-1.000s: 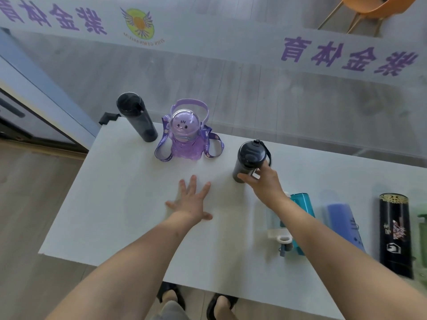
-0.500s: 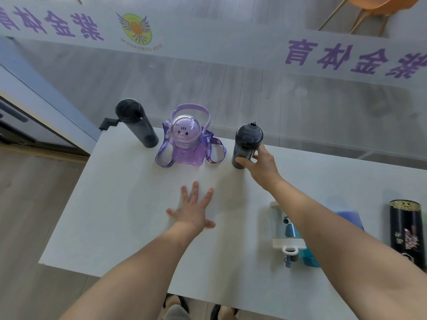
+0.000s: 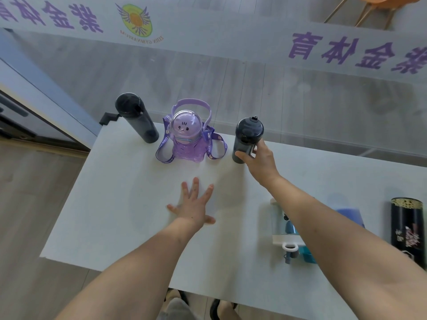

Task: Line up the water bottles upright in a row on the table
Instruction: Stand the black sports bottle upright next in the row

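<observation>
Three bottles stand upright along the far edge of the white table (image 3: 115, 204): a tall dark slim bottle (image 3: 138, 122) at the left, a purple cartoon bottle (image 3: 188, 139) with a strap in the middle, and a dark grey bottle (image 3: 246, 139) to its right. My right hand (image 3: 260, 161) grips the lower part of the dark grey bottle. My left hand (image 3: 194, 204) lies flat on the table with fingers spread, holding nothing. At the right, a teal bottle with a white lid (image 3: 288, 232), a blue bottle (image 3: 351, 215) and a black patterned bottle (image 3: 404, 227) lie on their sides, partly hidden by my right arm.
A glass wall with purple lettering (image 3: 323, 47) runs right behind the table's far edge. A black bracket (image 3: 108, 117) sticks out at the table's far left corner. Orange chair legs (image 3: 360, 12) show beyond the glass. My feet (image 3: 201, 308) are below the near edge.
My right hand carried the dark grey bottle away from me to the far edge, setting it upright beside the purple bottle. My left hand stayed flat on the table.
</observation>
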A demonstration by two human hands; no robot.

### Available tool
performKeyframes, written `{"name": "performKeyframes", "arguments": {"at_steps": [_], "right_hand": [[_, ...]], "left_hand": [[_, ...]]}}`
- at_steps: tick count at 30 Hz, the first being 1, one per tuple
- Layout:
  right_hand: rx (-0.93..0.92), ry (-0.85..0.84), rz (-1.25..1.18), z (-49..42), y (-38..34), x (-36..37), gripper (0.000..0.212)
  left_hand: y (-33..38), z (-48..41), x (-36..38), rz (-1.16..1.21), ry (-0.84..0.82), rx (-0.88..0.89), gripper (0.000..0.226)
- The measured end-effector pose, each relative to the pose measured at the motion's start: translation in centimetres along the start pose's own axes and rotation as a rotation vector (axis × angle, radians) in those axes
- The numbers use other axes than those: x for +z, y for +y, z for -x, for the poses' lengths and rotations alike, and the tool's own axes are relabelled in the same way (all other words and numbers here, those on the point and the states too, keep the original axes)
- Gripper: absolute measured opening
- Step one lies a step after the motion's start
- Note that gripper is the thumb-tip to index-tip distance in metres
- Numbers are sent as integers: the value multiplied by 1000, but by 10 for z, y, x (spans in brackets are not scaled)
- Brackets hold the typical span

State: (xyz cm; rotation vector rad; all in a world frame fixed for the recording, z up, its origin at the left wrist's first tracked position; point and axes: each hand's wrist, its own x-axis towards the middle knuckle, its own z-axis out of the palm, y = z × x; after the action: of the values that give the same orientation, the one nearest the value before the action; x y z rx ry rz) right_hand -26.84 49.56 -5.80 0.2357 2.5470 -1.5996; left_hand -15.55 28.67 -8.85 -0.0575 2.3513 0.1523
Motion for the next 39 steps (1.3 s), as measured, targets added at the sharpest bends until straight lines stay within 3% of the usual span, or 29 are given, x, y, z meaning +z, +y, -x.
{"name": "performKeyframes", "arguments": {"at_steps": [18, 24, 31, 35, 39], "right_hand": [[29, -6, -12, -5, 2, 3, 54], [137, -55, 111, 9, 11, -10, 90], [-46, 57, 319, 90, 3, -66, 38], [-116, 135, 407, 158, 9, -100, 29], [-144, 32, 509, 202, 30, -115, 33]], "left_hand": [[1, 0, 0, 28, 0, -2, 114], [1, 1, 0, 44, 7, 1, 113], [2, 4, 0, 59, 34, -3, 114], [3, 9, -2, 41, 37, 18, 106], [23, 20, 5, 69, 23, 131, 81]]}}
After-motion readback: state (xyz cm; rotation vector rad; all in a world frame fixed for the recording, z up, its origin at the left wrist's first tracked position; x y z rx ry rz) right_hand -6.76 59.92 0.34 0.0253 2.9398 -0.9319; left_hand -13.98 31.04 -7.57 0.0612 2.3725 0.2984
